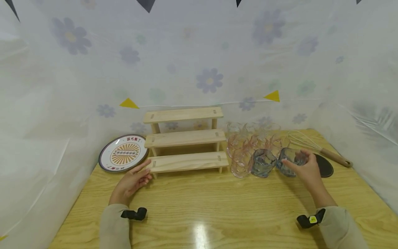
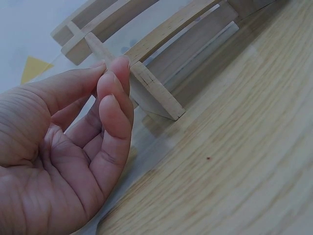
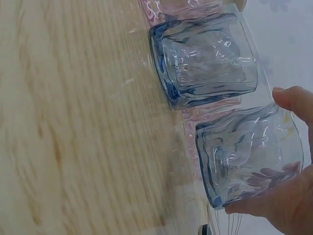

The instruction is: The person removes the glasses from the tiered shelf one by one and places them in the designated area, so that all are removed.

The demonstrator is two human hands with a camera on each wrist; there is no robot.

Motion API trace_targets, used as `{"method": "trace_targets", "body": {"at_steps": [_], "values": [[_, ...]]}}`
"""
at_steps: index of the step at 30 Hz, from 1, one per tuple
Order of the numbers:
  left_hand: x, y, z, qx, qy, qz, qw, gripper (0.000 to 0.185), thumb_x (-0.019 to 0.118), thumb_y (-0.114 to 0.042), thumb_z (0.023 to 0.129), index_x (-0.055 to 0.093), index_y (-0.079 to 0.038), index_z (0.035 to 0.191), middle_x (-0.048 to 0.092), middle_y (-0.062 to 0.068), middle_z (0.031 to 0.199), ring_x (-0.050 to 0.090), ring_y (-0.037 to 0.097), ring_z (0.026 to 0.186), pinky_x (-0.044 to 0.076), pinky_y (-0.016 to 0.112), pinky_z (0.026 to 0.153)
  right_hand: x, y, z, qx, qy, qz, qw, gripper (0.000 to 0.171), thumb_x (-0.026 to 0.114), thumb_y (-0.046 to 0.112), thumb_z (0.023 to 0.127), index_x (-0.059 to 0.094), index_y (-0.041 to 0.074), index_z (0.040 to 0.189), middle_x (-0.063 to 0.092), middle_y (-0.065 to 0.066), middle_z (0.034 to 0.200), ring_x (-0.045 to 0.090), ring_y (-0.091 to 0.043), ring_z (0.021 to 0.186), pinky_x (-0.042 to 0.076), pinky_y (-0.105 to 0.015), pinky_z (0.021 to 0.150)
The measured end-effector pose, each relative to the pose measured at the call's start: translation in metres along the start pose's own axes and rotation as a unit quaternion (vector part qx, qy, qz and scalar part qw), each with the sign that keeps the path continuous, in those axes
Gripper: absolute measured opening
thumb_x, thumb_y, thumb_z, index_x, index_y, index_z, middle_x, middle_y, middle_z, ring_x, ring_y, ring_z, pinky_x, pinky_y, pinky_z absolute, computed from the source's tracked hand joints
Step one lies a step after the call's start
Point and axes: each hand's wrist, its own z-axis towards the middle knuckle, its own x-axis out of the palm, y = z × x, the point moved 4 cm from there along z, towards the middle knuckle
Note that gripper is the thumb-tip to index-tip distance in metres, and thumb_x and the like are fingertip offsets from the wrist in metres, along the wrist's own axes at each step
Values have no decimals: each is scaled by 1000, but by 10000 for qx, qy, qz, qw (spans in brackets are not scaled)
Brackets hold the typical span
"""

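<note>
A three-tier wooden display rack (image 1: 186, 162) stands near the back of the table. My left hand (image 1: 132, 181) is at the left end of its lowest step; in the left wrist view the thumb and fingertips (image 2: 113, 110) pinch the wood there. My right hand (image 1: 306, 171) grips a blue-tinted glass (image 1: 288, 167) from its right side, thumb in front. In the right wrist view this glass (image 3: 249, 152) is held between thumb and fingers. Another blue-tinted glass (image 1: 263, 162) stands just left of it. Pink-tinted glasses (image 1: 240, 162) and clear ones stand beside and behind them.
On the left a round patterned plate (image 1: 125, 154) leans beside the rack. At the right lie a whisk with a wooden handle (image 1: 335, 157) and a dark oval piece (image 1: 324, 167). A flowered sheet (image 1: 209, 81) hangs behind the wooden table (image 1: 199, 204).
</note>
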Motion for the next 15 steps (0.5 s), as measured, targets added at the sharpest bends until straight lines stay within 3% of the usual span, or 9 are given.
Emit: {"method": "trace_targets", "body": {"at_steps": [7,15], "values": [[0,0,0,8,2,-36,10000,61,57,-15,96,27,-12,150,67,-1,74,60,5,61,50,17,58,7,-7,3,25,143,-53,9999,105,69,51,82,6,-2,148,29,-26,144,31,-42,128,32,-57,99],[-1,1,0,22,43,18,10000,62,56,-16,96,26,-12,150,66,-2,74,58,5,61,50,17,58,10,0,-1,83,384,194,9990,103,68,45,85,3,-3,148,21,-31,147,24,-49,131,27,-63,100]]}}
